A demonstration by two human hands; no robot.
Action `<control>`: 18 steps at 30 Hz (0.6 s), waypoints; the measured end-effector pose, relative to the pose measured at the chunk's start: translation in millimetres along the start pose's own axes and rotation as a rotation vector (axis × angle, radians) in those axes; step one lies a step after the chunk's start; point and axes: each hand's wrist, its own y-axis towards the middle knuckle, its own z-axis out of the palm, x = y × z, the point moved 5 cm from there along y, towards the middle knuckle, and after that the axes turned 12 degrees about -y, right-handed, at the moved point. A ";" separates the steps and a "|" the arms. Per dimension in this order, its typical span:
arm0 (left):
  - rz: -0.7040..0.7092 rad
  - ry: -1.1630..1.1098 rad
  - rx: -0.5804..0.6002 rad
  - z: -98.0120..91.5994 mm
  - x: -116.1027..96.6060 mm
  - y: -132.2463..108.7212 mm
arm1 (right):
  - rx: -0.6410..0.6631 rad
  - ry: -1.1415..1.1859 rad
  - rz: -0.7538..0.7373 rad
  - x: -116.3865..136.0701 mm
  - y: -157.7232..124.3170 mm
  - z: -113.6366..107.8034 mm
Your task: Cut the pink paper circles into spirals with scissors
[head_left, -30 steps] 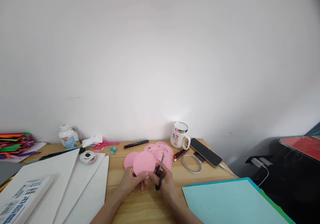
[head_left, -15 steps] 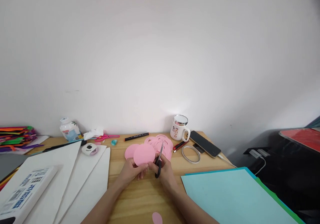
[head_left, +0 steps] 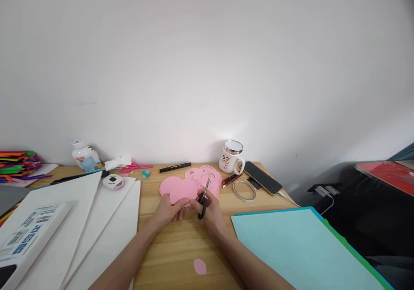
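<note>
A round pink paper disc [head_left: 183, 190] is pinched at its lower edge by my left hand [head_left: 170, 210]. My right hand [head_left: 210, 212] holds black-handled scissors [head_left: 202, 207], blades pointing up and away, while its fingertips touch the disc's lower right edge. Behind the disc, another pink circle [head_left: 166, 185] lies on the wooden table [head_left: 174, 251]. A heap of pink paper pieces with cut-out openings [head_left: 207, 176] sits just beyond the scissors. Nearer the front edge lies a small leaf-shaped pink piece [head_left: 200, 266].
White sheets [head_left: 119, 238] and a white box [head_left: 32, 238] cover the left side. Light blue sheets [head_left: 291, 247] lie at the right. Along the back are a bottle [head_left: 86, 156], pink scissors [head_left: 136, 167], a black marker [head_left: 175, 167], a mug [head_left: 230, 158], a phone [head_left: 262, 178] and a ring [head_left: 244, 190].
The whole scene has shifted slightly up and left in view. Both hands keep their holds on the disc and scissors, with little other visible movement.
</note>
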 end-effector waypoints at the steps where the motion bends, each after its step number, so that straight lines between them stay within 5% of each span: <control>1: -0.002 0.006 0.000 0.5 -0.3 -0.4 | 0.000 -0.001 0.005 0.3 -0.3 -0.5; 7: 0.023 -0.046 -0.051 0.3 -4.5 -1.8 | 0.029 0.018 -0.007 6.4 -2.4 -0.8; 18: 0.090 -0.248 -0.385 -29.5 4.4 6.5 | 0.030 0.035 -0.004 8.0 -2.1 0.0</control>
